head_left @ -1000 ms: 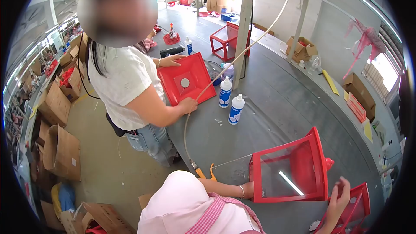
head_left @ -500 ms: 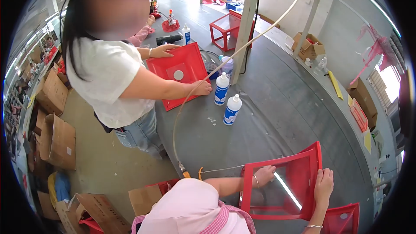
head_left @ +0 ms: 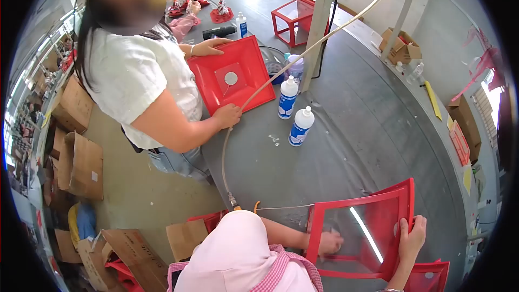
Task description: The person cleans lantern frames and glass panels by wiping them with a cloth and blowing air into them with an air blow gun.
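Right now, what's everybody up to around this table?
The camera wearer's right hand grips the edge of a red frame with clear panes; the left hand shows through one pane. Nearby, a co-worker holds a red square piece by its edges. Two white-and-blue bottles stand upright on the grey table.

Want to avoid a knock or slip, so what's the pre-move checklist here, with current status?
- Right hand gripping the red lantern at its right edge: ok
- Left hand, seen through the clear pane, holding anything: cannot tell
- Blue-labelled bottles upright, apart from the lantern: ok
- Co-worker's hands off the lantern: ok, both on a red square part
- Free space at the lantern's lower right: not ok, another red piece is there
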